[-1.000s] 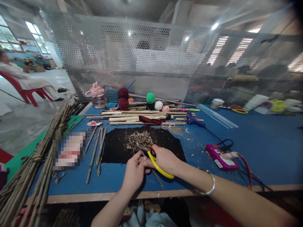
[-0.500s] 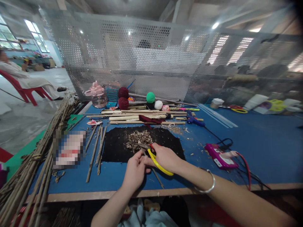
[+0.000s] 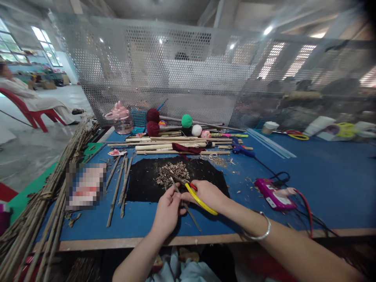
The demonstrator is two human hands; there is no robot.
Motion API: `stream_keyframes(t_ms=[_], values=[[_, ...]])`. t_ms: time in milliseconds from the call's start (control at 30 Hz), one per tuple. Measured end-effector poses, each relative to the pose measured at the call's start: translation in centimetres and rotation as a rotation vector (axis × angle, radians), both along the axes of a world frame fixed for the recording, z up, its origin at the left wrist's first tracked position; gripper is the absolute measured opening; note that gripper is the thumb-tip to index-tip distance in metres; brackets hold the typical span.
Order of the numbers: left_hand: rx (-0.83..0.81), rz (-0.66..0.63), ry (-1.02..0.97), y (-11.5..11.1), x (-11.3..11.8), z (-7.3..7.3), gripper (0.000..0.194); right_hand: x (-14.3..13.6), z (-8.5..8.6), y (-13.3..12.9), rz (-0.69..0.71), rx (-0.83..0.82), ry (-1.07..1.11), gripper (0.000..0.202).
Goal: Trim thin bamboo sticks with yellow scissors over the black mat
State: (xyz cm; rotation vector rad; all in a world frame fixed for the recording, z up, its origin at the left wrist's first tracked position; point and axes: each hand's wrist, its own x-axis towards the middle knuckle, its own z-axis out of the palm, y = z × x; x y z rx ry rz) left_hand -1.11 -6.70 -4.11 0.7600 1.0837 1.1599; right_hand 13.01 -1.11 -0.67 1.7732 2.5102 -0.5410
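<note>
Near black cloth (image 3: 141, 184), left grip (image 3: 168, 211) around stick (image 3: 192, 217), right grip (image 3: 208, 196) around scissors (image 3: 195, 197), red handle (image 3: 193, 187) mostly hidden.

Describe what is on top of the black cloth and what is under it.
A heap of small brown pieces sits on the black cloth, with stray bits scattered around. Blue tabletop surrounds it; whatever lies directly beneath is covered.

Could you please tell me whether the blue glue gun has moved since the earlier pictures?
No, the blue glue gun keeps its place relative to the purple box.
</note>
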Motion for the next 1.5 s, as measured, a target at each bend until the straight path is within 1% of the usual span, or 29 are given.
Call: stream_keyframes(t_ms=[100,233,333,500,667,867,1067,1267,1333,1500], values=[[0.018,0.008,0.017,-0.1,-0.1,-0.1,0.054,0.2,0.3,-0.1,0.016,0.028,-0.026,0.058],[0.098,-0.010,0.007,-0.1,-0.1,0.3,0.040,0.2,1.0,-0.6,0.061,-0.010,-0.039,0.060],[0.131,-0.047,-0.011,0.0,0.0,0.4,0.031,-0.1,1.1,-0.9,0.058,-0.032,-0.041,0.062],[0.154,-0.071,-0.010,0.1,-0.1,-0.4,0.021,-0.3,1.3,-1.3,0.058,-0.046,0.007,0.063],[0.200,-0.060,0.028,0.1,-0.2,-0.9,0.020,-0.4,1.4,-1.4,0.086,-0.015,0.058,0.064],[0.142,-0.098,-0.012,0.2,-0.1,-0.5,0.017,-0.6,1.0,-1.2,0.056,-0.008,0.019,0.060],[0.131,-0.098,0.067,0.1,-0.2,-0.5,0.029,-0.3,1.0,-1.1,0.039,-0.058,0.022,0.057],[0.167,-0.114,0.001,0.1,0.0,-0.3,0.024,-0.4,1.0,-1.4,0.072,0.022,-0.042,0.062],[0.141,-0.116,0.029,0.1,0.0,-0.2,0.025,-0.6,0.9,-1.4,0.075,0.027,-0.046,0.064],[0.097,-0.110,0.090,0.1,0.0,-0.3,0.027,-0.6,0.4,-1.1,0.033,0.025,-0.040,0.063]])
